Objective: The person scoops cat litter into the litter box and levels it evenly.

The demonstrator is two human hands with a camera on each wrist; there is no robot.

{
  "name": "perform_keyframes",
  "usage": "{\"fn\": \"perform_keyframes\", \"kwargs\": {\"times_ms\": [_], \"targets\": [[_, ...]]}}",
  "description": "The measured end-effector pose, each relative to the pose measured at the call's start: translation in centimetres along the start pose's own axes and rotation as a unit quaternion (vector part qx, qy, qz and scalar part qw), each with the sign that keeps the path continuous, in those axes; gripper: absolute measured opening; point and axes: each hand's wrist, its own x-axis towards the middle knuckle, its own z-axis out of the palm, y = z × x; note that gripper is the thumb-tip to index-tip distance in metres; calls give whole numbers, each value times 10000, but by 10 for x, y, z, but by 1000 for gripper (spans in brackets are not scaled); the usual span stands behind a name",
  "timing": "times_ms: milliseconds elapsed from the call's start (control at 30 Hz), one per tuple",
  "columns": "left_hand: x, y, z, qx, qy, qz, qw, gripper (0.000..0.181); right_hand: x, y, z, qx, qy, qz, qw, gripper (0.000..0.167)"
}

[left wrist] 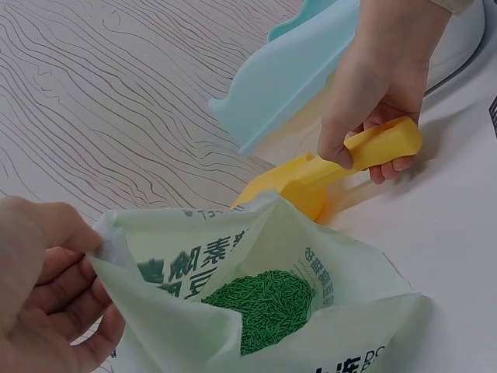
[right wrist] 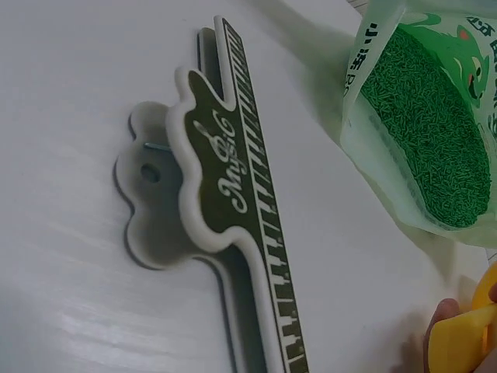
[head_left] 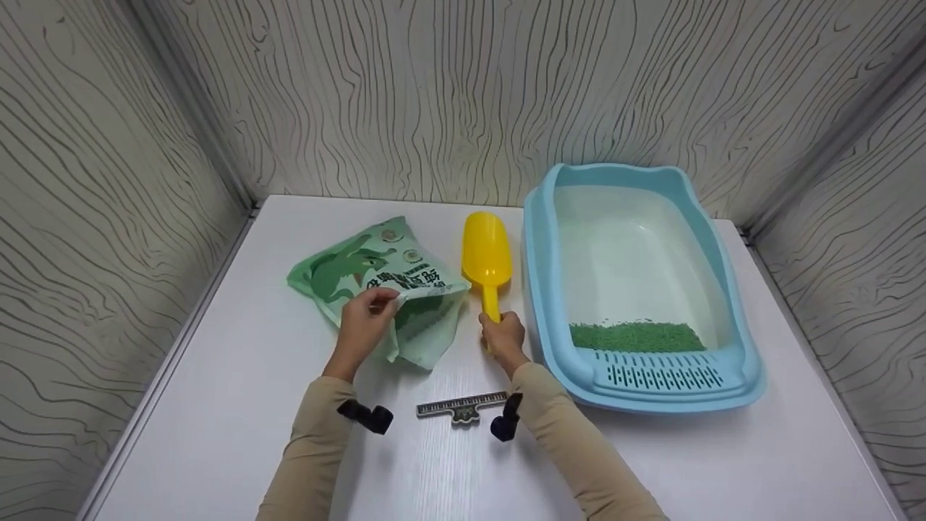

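Note:
My left hand (head_left: pixel 365 322) pinches the upper edge of a green bag's open mouth; the bag (head_left: pixel 362 264) lies on the table with its mouth toward me. Inside it, green pellets (left wrist: pixel 268 307) show in both wrist views. My right hand (head_left: pixel 503 334) grips the handle of a yellow scoop (head_left: pixel 486 246), which points away from me between the bag and a litter box. The scoop's bowl looks bare in the head view. To the right stands the blue litter box (head_left: pixel 537 289), with a strip of green pellets (head_left: pixel 636 337) along its near end.
A piano-patterned clip marked "Music" (right wrist: pixel 221 163) lies on the white table (head_left: pixel 217 427) between my forearms. Wood-grain panels (head_left: pixel 405 94) close off the back and both sides. The litter box has a slotted ledge (head_left: pixel 665 373) at its near end.

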Motion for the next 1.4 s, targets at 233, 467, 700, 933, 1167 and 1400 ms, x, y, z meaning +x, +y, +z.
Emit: {"fn": "perform_keyframes", "kwargs": {"times_ms": [233,467,700,933,1167,1400], "targets": [[1,1,1,17,41,102,9999,12,3,-4,-3,80,-12,-48,10000,40],[2,2,6,-1,-6,52,10000,13,5,-1,-5,-73,274,-258,9993,36],[2,1,5,-74,-22,-20,10000,14,1,-3,-1,-115,504,-521,9973,32],[1,-1,3,-70,-10,24,10000,14,-10,-6,-2,-78,637,-782,9949,28],[0,-3,2,-37,-9,72,10000,13,-20,-4,-7,14,680,-904,9936,24],[1,-2,0,-12,15,120,9999,12,-27,-3,-15,-121,596,-888,9942,28]]}}
